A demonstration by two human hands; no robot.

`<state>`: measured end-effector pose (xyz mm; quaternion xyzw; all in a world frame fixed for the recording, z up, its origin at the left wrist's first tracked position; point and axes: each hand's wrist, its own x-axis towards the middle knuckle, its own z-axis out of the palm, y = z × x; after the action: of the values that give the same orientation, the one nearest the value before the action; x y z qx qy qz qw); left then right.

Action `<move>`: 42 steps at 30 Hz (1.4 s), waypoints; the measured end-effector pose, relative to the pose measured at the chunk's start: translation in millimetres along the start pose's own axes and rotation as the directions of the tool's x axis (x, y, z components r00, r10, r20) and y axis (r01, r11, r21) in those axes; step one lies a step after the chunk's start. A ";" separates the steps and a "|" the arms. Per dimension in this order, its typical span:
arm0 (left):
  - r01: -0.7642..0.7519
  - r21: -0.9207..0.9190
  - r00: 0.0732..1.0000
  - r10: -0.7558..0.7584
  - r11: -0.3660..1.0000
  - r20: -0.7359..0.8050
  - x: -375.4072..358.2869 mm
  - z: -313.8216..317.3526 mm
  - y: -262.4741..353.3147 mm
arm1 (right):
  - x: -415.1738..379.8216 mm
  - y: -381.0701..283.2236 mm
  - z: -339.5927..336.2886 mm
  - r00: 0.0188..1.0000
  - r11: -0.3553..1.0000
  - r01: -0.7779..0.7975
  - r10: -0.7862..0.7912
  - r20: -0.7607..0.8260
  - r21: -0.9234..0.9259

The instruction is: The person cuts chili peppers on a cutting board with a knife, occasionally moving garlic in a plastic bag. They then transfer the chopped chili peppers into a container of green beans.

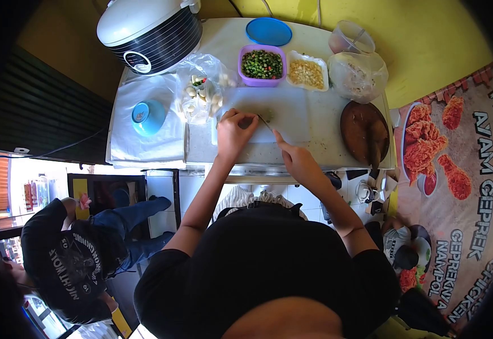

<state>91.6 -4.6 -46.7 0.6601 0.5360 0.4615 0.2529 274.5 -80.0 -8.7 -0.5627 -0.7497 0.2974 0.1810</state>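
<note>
My right hand is wrapped round the handle of a small knife, its index finger stretched along the knife. Across from it, my left hand is pinched near the blade tip over a translucent cutting board; what its fingers hold is too small to make out. A little chopped green matter lies on the board. Behind the board are a purple container of chopped green and red pieces and a white tray of chopped pale pieces. A clear bag with pale cloves lies beside my left hand.
A rice cooker, blue bowl, blue lid, clear tub, tied plastic bag and round brown board with a cleaver-like tool surround the work area. One person is at left, another at lower right.
</note>
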 end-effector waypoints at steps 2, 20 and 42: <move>0.028 0.007 0.999 -0.028 1.000 -0.019 -1.9 1.9 1.0 | -15.0 5.9 2.8 0.999 0.998 0.008 -0.005 -0.047 0.062; -0.070 -0.066 0.996 0.066 0.995 -0.063 1.5 -67.4 29.9 | -6.2 26.9 -1.3 0.998 0.923 0.033 -0.011 -0.059 0.383; -0.241 0.233 0.961 0.198 0.942 0.194 124.8 -104.6 -77.7 | 18.9 19.5 1.8 0.983 0.899 -0.079 -0.002 0.185 0.431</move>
<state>-37.5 119.2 -22.2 0.7793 0.4903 0.3570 0.1575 282.2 -58.8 -23.9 -0.4933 -0.6661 0.5109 0.2278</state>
